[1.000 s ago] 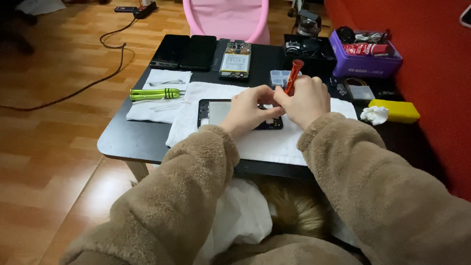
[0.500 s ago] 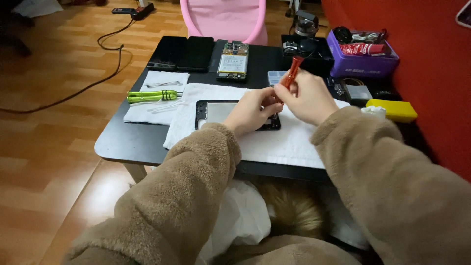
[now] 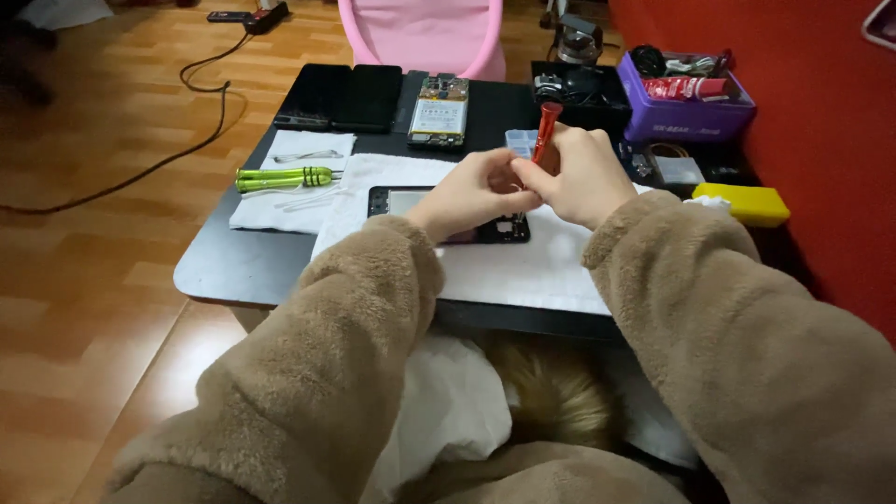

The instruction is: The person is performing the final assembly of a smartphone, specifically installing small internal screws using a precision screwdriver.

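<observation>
Both arms wear fuzzy tan fleece sleeves, and the two hands meet over a flat black phone frame (image 3: pixel 448 217) lying on a white cloth (image 3: pixel 523 266) spread across a dark, smooth table (image 3: pixel 219 266). The right hand (image 3: pixel 583 177) is closed around a slim red-handled screwdriver (image 3: pixel 545 133), held nearly upright with its tip hidden behind the fingers, over the right end of the frame. The left hand (image 3: pixel 471 191) is curled, fingertips pinched against the right hand's; whether it grips anything cannot be told. Left of the frame, green-handled screwdrivers (image 3: pixel 280 177) rest on a second white cloth (image 3: pixel 285 187) beside thin metal tweezers (image 3: pixel 308 156). Further back lie two glossy black phone panels (image 3: pixel 341 96) and an opened phone (image 3: pixel 439 112) showing its circuit board. A purple plastic box (image 3: pixel 695 112) of odds and ends stands at the back right, a yellow rectangular block (image 3: pixel 754 203) near the right sleeve, and a pink chair (image 3: pixel 425 33) beyond the table
</observation>
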